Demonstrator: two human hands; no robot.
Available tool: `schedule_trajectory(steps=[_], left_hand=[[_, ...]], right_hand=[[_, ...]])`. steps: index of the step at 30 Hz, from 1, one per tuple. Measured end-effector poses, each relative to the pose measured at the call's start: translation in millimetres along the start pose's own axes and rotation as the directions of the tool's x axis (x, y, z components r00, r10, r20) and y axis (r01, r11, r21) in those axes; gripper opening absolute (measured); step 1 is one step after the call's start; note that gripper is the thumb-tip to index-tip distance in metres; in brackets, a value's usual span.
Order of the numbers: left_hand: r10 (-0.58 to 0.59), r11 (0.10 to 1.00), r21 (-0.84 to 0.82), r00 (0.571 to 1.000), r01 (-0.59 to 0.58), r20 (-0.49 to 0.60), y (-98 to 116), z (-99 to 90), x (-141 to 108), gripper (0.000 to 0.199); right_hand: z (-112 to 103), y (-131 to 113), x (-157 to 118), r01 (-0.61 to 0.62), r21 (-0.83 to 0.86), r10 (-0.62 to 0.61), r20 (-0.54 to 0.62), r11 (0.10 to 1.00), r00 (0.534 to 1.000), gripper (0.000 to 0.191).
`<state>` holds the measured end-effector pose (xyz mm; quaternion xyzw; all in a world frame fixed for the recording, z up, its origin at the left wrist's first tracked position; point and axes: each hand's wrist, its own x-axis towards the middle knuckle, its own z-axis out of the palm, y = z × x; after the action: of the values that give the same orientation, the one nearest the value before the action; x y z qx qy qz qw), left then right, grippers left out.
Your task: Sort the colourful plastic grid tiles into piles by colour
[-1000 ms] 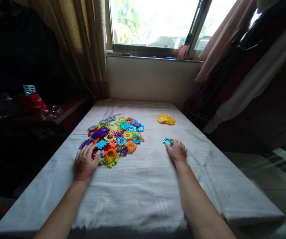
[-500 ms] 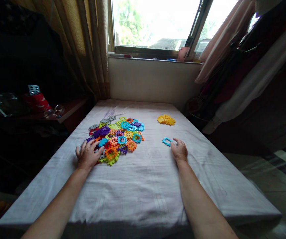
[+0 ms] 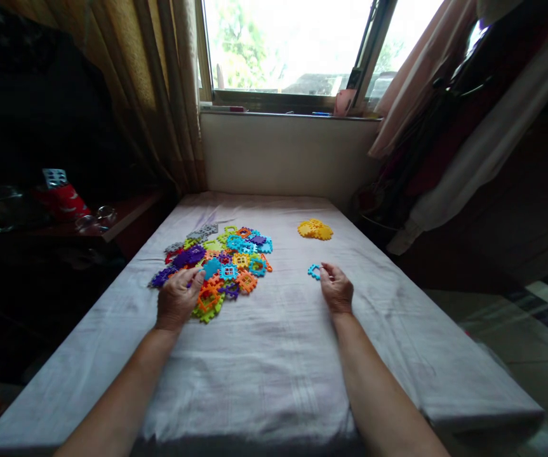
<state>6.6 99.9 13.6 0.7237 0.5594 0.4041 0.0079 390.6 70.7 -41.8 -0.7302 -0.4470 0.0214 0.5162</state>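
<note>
A mixed pile of toothed plastic building pieces [image 3: 240, 260] in orange, purple, green, blue and grey lies on the left half of the table. At its near left edge, my left hand [image 3: 178, 297] pinches a solid blue building piece [image 3: 212, 268] between thumb and fingers, raised slightly over the pile. My right hand [image 3: 337, 292] is out to the right, with its fingertips closed on the right edge of a light blue open-frame building piece [image 3: 314, 271]. That piece is low at the cloth; whether it rests there I cannot tell.
A small stack of yellow pieces [image 3: 315, 229] sits farther back on the right. A pale cloth [image 3: 264, 381] covers the table, which ends below a window sill [image 3: 293, 115]. To the left stands a dark side table with a red container [image 3: 66, 202]; clothes [image 3: 445, 171] hang on the right.
My left hand has gone from spread fingers on the pile to a pinch, shifting the solid blue piece rightward and up. My right fingers have closed at the light blue frame. The view shifted slightly.
</note>
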Motion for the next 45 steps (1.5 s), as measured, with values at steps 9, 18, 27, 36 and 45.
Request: schedule_trajectory(steps=[9,18,27,36,45], left_hand=[[-0.059,0.922,-0.337,0.930,0.190,0.363,84,58.2,-23,0.035],[0.063,0.953,-0.300,0.935,0.047,0.348,86,67.5,-19,0.033],[0.061,0.946,0.288,0.956,-0.147,0.287,19,42.9,17,0.045],[0.016,0.936,0.320,0.925,-0.147,0.379,14,48.9,23,0.046],[0.138,0.931,0.272,0.925,-0.243,0.354,22,36.1,32,0.024]], right_hand=[[18,-49,-39,0.116,0.379,-0.264,0.365,0.918,0.893,0.035],[18,-39,-28,0.039,0.420,-0.196,0.338,0.907,0.921,0.029],[-17,12,18,-0.132,-0.247,0.090,-0.173,0.960,0.981,0.034],[-5,18,6,-0.043,-0.352,0.063,0.044,0.935,0.997,0.035],[-12,4,3,-0.039,-0.307,0.050,0.029,0.951,0.998,0.038]])
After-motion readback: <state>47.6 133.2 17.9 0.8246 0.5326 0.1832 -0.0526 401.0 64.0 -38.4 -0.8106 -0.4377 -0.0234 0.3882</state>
